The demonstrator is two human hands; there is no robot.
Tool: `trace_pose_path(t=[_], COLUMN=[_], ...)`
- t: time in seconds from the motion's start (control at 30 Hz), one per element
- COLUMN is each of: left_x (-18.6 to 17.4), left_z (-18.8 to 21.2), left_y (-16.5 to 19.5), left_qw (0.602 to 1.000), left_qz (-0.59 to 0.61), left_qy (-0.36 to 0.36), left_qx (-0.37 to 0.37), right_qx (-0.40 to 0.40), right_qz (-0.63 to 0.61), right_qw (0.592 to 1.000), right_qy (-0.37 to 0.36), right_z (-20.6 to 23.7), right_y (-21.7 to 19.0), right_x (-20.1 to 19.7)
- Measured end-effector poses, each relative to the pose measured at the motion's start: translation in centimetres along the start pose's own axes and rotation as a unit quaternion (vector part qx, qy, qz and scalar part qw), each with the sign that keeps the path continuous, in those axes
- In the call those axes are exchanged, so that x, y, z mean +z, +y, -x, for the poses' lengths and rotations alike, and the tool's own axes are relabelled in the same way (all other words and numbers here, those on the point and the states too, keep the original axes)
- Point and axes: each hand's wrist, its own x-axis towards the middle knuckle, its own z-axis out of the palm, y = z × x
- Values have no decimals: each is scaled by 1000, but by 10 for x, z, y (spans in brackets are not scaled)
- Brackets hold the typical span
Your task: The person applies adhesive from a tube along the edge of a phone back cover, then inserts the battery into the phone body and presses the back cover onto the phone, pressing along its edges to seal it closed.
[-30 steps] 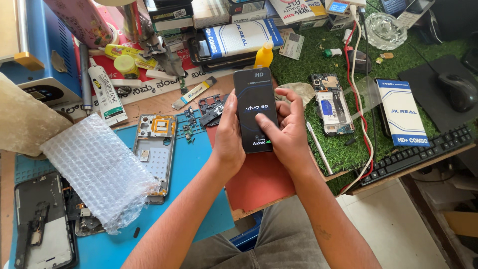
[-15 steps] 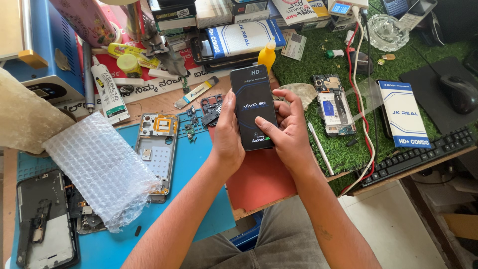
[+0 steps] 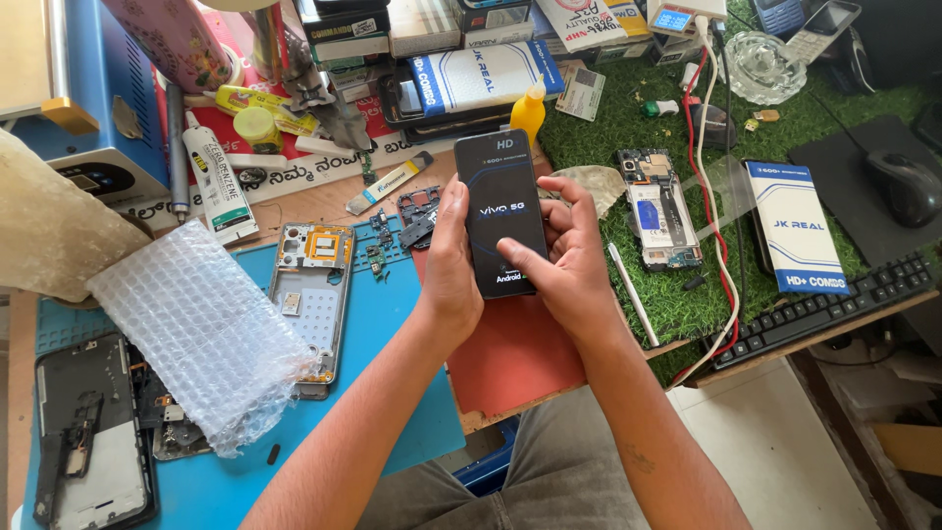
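Above the red mat, both hands grip a flat, glossy black phone screen.

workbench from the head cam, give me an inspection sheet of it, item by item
surface: blue work mat with a red mat beside it; green turf on the right.
job's things: black phone screen panel, upright, glass toward the camera.
clutter: bubble wrap, bare phone frame, opened phone, glue tube, yellow bottle, white and blue box.
grippers: left hand grips the panel's left edge; right hand holds the right edge, thumb on the glass.
cables: red cable and a white one run across the turf.
surroundings: keyboard, mouse, blue machine.
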Motion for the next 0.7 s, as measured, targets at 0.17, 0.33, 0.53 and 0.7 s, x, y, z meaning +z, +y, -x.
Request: trace_pose_path(t=[0.17, 0.33, 0.53, 0.7], left_x=[-3, -4, -2, 1], left_z=[-4, -6, -5, -6], left_y=[2, 0, 2, 10], left_qw=[1000, 1000, 999, 998], left_qz=[1, 10, -6, -14], left_qy=[4, 12, 21, 54], left_qx=[27, 24, 34, 21], right_qx=[-8, 50, 56, 75], right_qz=[-3, -129, -123, -187], right_qw=[999, 989, 990, 979], right_qy=[-31, 55, 50, 32], right_z=[1, -1, 0, 0], right_y=[-2, 6, 6, 1], right_x=[0, -6, -9, -8])
